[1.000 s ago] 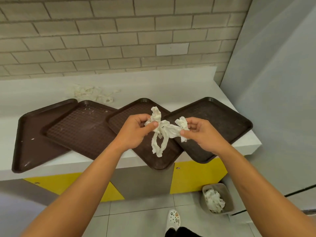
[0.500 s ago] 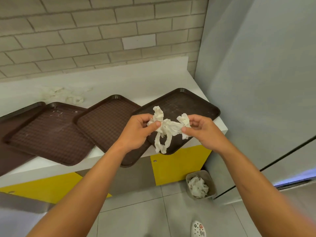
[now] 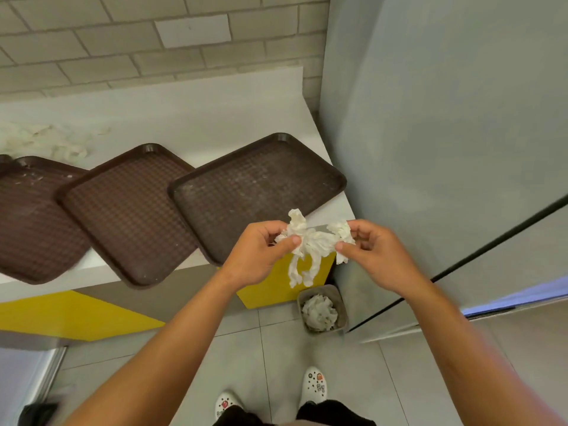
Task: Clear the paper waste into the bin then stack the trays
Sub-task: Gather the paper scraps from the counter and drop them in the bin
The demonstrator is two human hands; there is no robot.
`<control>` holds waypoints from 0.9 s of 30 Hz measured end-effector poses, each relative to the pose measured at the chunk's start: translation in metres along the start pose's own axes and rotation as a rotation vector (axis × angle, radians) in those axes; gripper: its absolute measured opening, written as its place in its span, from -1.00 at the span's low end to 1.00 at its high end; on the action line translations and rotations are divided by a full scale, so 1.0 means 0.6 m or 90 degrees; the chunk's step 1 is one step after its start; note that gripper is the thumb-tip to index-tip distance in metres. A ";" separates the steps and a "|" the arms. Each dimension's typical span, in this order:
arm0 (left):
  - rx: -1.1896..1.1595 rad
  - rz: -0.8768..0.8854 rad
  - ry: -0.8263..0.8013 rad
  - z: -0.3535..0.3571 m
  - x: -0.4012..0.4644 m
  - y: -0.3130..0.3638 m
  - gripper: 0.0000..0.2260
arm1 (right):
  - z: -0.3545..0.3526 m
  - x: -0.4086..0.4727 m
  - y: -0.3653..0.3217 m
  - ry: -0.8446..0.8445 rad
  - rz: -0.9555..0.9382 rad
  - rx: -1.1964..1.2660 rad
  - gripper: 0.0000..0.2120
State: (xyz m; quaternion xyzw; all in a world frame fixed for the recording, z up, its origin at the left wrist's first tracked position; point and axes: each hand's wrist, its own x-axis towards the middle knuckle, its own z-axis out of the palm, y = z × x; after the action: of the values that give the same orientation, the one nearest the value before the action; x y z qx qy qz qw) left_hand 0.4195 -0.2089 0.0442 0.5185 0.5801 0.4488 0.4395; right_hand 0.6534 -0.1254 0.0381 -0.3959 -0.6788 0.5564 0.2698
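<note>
Both hands hold one crumpled white paper wad (image 3: 310, 244) in the air past the counter's right front corner. My left hand (image 3: 261, 250) pinches its left end and my right hand (image 3: 373, 253) pinches its right end; strips of paper dangle below. On the floor beneath stands a small grey bin (image 3: 341, 305) with white paper waste (image 3: 319, 312) inside. Three brown trays lie overlapping on the white counter (image 3: 184, 121): the right tray (image 3: 255, 186), the middle tray (image 3: 129, 210) and the left tray (image 3: 30, 216).
More loose paper scraps (image 3: 46, 142) lie on the counter behind the left tray. A grey wall panel (image 3: 445, 118) rises close on the right. The counter front is yellow and grey. My white shoes (image 3: 313, 385) stand on the tiled floor.
The view has swung right and down, so the trays slid left and the bin now sits below the paper. Both hands kept their hold on the wad and carried it past the counter edge.
</note>
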 end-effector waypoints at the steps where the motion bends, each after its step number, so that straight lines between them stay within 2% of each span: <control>1: -0.003 -0.005 -0.004 0.015 0.003 -0.008 -0.93 | -0.006 -0.007 0.013 0.004 0.013 -0.003 -0.75; 8: 0.010 -0.063 -0.006 0.089 0.012 -0.092 -0.96 | -0.008 -0.038 0.110 0.034 0.070 -0.032 -0.77; 12: 0.041 -0.099 -0.016 0.121 0.027 -0.164 -0.73 | 0.012 -0.035 0.179 0.080 0.137 -0.061 -0.83; 17: 0.064 -0.146 -0.019 0.156 0.055 -0.266 -0.78 | 0.044 -0.024 0.282 0.103 0.238 -0.065 -0.94; 20: 0.083 -0.182 -0.021 0.177 0.075 -0.335 -0.86 | 0.063 -0.012 0.357 0.127 0.279 -0.084 -0.80; 25: 0.120 -0.204 -0.021 0.217 0.105 -0.452 -0.67 | 0.090 0.012 0.466 0.143 0.334 -0.088 -0.96; 27: 0.129 -0.216 -0.029 0.235 0.117 -0.497 -0.73 | 0.098 0.021 0.512 0.143 0.357 -0.091 -0.96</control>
State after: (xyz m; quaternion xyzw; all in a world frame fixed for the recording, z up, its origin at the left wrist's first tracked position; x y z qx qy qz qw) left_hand 0.4900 -0.1478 -0.2802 0.4648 0.6916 0.2955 0.4672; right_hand 0.6724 -0.1261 -0.2745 -0.6448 -0.5466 0.5125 0.1507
